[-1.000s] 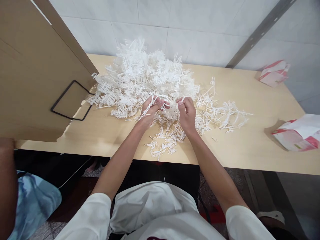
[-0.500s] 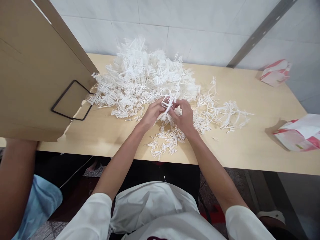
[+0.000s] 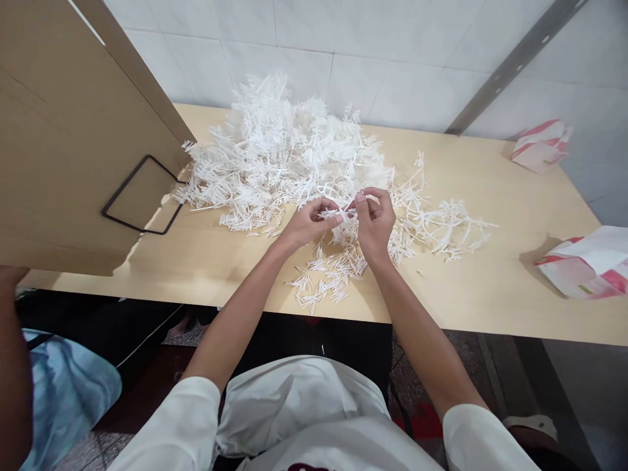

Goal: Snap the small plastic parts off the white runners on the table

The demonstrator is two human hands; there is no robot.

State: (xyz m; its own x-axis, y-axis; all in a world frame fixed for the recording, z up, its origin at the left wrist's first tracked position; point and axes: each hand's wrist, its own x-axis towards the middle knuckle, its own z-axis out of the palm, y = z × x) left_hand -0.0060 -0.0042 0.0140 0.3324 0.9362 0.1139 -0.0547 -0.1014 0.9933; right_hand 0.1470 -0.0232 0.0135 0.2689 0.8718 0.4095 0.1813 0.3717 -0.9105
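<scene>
In the head view my left hand (image 3: 308, 224) is closed, thumb against fingers, around a white branched strip (image 3: 330, 213) that looks like thin plastic. Beside it, my right hand (image 3: 377, 222) is raised in a pinch at the strip's right end; what lies between its fingertips is too small to make out fully. A large heap of similar white branched strips (image 3: 289, 144) rises just behind both hands. Below them, short white sticks (image 3: 326, 278) lie scattered near the table's front edge. Bare-looking white stems (image 3: 456, 226) form a looser pile on the right.
A brown cardboard panel (image 3: 73, 144) with a black wire stand (image 3: 128, 186) stands at the left of the wooden table (image 3: 490, 288). Two red-and-white paper packets (image 3: 583, 261) are at the right. A tiled wall (image 3: 402, 72) backs the table. At far left another person's arm (image 3: 14, 366) shows.
My hands have moved apart slightly, the right one up and to the right. The strip between them has turned from upright to nearly flat. The other person's arm has shifted left.
</scene>
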